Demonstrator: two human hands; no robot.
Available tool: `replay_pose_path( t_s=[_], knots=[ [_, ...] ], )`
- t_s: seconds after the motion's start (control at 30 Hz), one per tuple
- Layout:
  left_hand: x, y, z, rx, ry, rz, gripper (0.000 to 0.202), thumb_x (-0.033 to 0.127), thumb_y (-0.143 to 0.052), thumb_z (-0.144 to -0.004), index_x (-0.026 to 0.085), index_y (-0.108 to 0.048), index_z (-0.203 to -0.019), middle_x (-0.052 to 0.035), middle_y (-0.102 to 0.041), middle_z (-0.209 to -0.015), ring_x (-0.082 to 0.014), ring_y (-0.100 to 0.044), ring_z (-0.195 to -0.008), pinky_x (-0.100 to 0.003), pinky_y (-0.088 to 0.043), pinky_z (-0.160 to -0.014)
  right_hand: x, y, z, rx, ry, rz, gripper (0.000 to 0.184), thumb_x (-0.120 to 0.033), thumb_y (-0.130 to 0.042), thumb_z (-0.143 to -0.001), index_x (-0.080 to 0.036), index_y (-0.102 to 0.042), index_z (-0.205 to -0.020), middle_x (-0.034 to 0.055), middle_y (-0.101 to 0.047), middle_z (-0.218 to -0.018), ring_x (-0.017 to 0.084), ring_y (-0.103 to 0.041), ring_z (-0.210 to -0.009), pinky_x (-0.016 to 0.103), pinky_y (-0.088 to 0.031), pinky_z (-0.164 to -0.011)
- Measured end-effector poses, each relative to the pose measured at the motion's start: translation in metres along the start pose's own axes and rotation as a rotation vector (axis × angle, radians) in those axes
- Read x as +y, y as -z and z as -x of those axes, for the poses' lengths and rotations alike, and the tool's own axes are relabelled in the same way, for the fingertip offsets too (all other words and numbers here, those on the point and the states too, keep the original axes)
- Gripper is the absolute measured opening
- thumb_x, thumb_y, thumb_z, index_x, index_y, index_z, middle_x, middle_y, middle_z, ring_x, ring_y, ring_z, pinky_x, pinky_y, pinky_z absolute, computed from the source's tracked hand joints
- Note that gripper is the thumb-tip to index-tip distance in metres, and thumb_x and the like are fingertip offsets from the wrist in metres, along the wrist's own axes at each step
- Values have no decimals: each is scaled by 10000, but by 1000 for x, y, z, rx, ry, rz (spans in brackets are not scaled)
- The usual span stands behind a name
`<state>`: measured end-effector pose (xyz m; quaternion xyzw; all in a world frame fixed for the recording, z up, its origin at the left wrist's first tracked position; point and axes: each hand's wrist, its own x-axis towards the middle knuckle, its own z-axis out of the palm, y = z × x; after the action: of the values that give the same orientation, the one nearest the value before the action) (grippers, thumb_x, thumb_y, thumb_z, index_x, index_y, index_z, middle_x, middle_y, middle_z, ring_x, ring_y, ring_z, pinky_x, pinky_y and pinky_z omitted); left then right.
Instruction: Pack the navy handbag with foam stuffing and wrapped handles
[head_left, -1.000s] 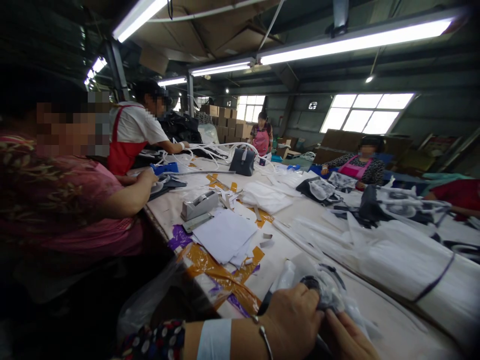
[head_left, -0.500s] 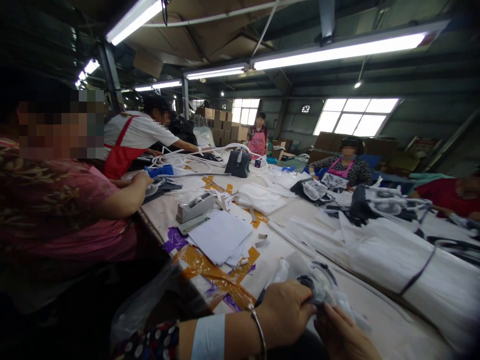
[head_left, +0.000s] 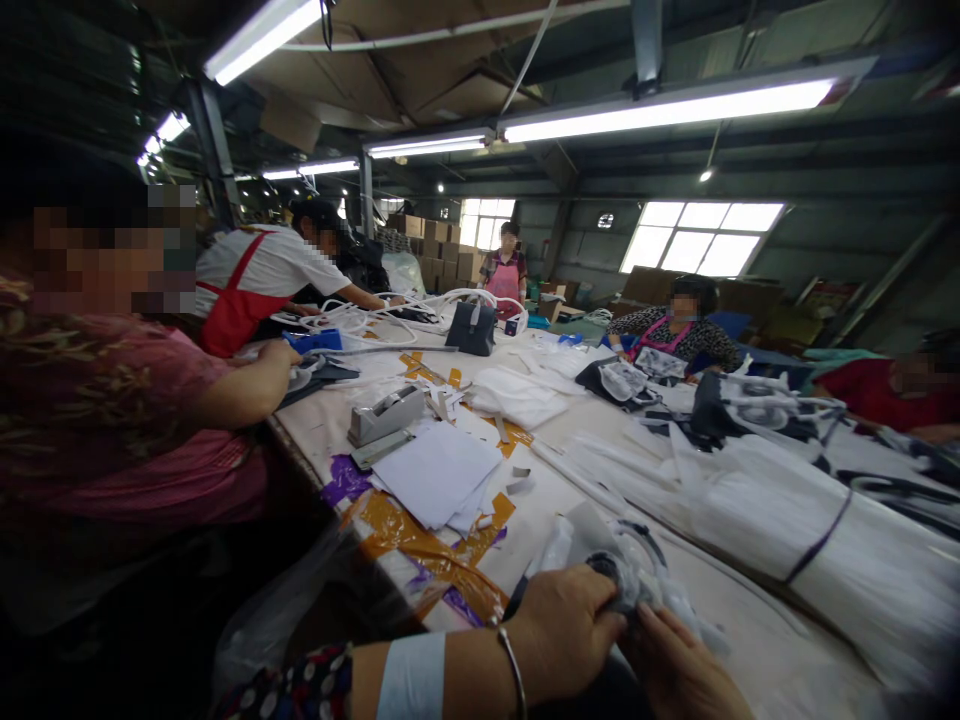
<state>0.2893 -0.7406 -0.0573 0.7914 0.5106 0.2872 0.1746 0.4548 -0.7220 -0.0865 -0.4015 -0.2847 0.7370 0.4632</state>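
Observation:
At the near edge of the table, both my hands work close together on a film-wrapped bag handle [head_left: 639, 562]. It is a rounded, dark piece bundled in clear, whitish film. Fingers of my left hand [head_left: 564, 622] are closed on its near side. My right hand [head_left: 681, 660] pinches it from the right, thumb towards the left fingertips. Dark bag material [head_left: 589, 690] shows beneath my hands, largely covered by them. A stack of white paper sheets [head_left: 439, 470] lies beyond my left hand, apart from it.
A grey tape dispenser [head_left: 386, 415] stands behind the paper. On the right lies a strapped bundle of white plastic sleeves [head_left: 795, 530]. Dark bags [head_left: 716, 405] lie farther off. Co-workers sit or stand around the table, one close at left [head_left: 247, 395]. Orange tape [head_left: 420, 540] covers the table corner.
The view has shifted slightly, so the scene sits a little farther left. My hands keep hold of the wrapped handle, with only small finger movement.

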Motion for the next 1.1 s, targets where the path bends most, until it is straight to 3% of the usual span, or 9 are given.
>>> replay_pose_path(
  t_s=[0.27, 0.4, 0.73, 0.9, 1.1],
  knots=[
    [-2, 4, -4, -6, -80, -15, 160, 329, -460, -883, 203, -559, -896, -10, -621, -960, -172, -605, -888, -248, -485, -768, -1, -3, 3, 6, 23, 10, 294, -340, -818, -594, -229, -727, -850, 96, -695, -995, 260, -650, -933, 367, -529, -852],
    [-1, 4, -7, -27, -56, -26, 181, 332, -450, -880, 207, -572, -927, -36, -581, -1073, -171, -607, -878, -268, -498, -789, -1, -8, 5, 23, 64, 22, 297, -343, -808, -617, -241, -718, -881, 74, -685, -1031, 235, -636, -960, 345, -511, -877],
    [-1, -7, -9, -38, 30, -108, 240, 264, -335, -915, 215, -564, -966, -38, -564, -1062, -164, -594, -834, -273, -494, -745, 4, -19, 0, -54, 200, 97, 356, -356, -724, -732, -169, -660, -1028, 63, -670, -1007, 191, -603, -945, 289, -460, -858],
    [-1, -6, -13, -80, 11, -155, 238, 231, -342, -903, 207, -567, -974, -50, -575, -1033, -181, -601, -823, -296, -505, -724, 5, -17, -3, -92, 216, 139, 357, -350, -694, -764, -172, -645, -1070, 57, -665, -1019, 190, -590, -976, 323, -419, -939],
    [0, -11, -12, -150, 23, -306, 332, 102, -311, -846, 178, -576, -1030, -89, -576, -1036, -218, -596, -825, -361, -512, -720, 7, -20, -2, -68, 247, 298, 317, -346, -647, -798, -172, -642, -1063, 57, -664, -1003, 210, -577, -988, 344, -424, -923]
  ],
)
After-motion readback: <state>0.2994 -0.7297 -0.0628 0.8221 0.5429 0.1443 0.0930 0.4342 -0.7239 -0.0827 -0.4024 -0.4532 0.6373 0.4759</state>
